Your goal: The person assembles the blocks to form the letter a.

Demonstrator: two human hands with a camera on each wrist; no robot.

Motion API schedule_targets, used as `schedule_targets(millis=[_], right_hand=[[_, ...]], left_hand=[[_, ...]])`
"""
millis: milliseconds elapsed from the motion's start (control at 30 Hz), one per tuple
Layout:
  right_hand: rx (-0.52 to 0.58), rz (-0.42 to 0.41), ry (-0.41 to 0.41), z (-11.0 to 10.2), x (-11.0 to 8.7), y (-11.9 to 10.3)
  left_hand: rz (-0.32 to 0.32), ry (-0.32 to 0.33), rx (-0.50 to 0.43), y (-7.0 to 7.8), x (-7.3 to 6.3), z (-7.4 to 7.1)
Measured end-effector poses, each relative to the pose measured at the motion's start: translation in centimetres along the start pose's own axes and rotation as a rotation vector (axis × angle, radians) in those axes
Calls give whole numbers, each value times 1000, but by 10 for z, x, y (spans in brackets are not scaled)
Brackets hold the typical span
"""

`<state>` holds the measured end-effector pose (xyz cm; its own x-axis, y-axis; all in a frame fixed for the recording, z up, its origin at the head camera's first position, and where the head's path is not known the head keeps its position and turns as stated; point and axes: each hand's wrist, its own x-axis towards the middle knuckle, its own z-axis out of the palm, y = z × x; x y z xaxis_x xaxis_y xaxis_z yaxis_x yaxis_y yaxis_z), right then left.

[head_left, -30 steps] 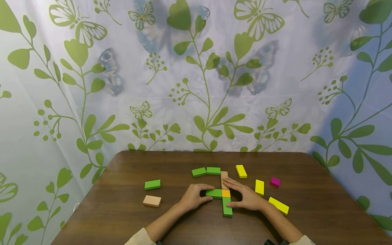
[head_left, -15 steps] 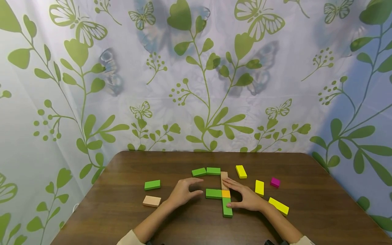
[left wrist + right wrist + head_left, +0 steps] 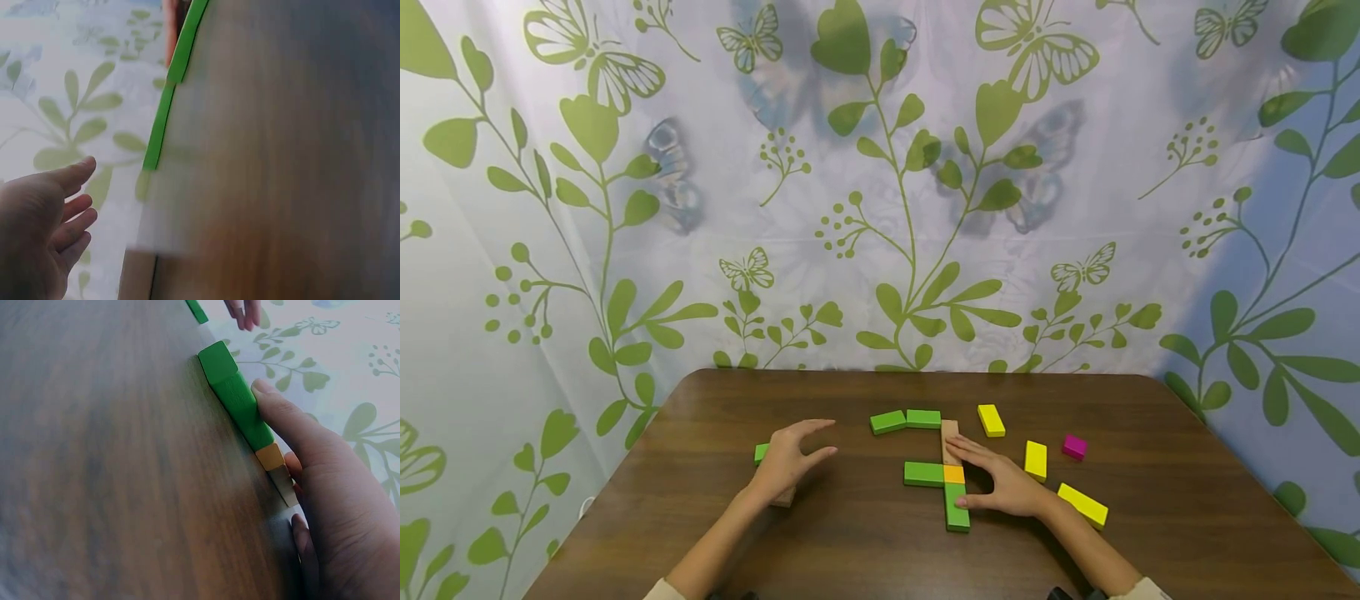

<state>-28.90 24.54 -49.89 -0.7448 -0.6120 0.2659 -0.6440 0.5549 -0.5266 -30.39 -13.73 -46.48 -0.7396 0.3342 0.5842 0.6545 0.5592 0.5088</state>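
Observation:
My left hand (image 3: 784, 460) hovers at the left of the table, fingers spread and nothing between them. Beneath it, partly covered, lie a green block (image 3: 761, 452) and a plain wooden block (image 3: 786, 498). My right hand (image 3: 1011, 483) rests against a row of blocks: its thumb touches the near green block (image 3: 957, 512), and its fingertips lie on another plain wooden block (image 3: 949, 431). Between those two sits a small orange block (image 3: 953, 474). A green block (image 3: 922, 474) extends leftward from the orange one.
Two green blocks (image 3: 922, 418) lie end to end at the row's far end. Several yellow blocks (image 3: 1035, 460) and a magenta block (image 3: 1074, 447) are scattered on the right. A patterned curtain (image 3: 880, 208) hangs behind the brown table (image 3: 865, 558).
My left hand has let go of the green block left of the orange one and moved left, over the two loose blocks. My right hand has stayed in place.

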Motion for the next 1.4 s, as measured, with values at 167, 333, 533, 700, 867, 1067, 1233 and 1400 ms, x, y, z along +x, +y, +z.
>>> schedule_targets(millis=[167,333,533,700,867,1067,1233,1400], right_hand=[[-1,-5,5,1,0,1],[1,1,6,1,0,2],[2,3,3,0,1,4],[8,7,4,0,1,3],[-3,2,12,0,1,3],[2,7,12,1,-1,2],[1,9,14,2,-1,2],[4,7,12,2,-1,1]], left_hand=[[-27,44,2,-21,-5,-21],[-64,29,33,-43,-11,-39],[-134,-14,54,-66,-19,-56],[-206,-90,1,-76,-27,-61],[-235,-146,-23,-81,-31,-61],[-234,-185,1,-84,-34,-62],[-231,-196,6,-82,-35,-63],[-233,-203,-16,-81,-35,-63]])
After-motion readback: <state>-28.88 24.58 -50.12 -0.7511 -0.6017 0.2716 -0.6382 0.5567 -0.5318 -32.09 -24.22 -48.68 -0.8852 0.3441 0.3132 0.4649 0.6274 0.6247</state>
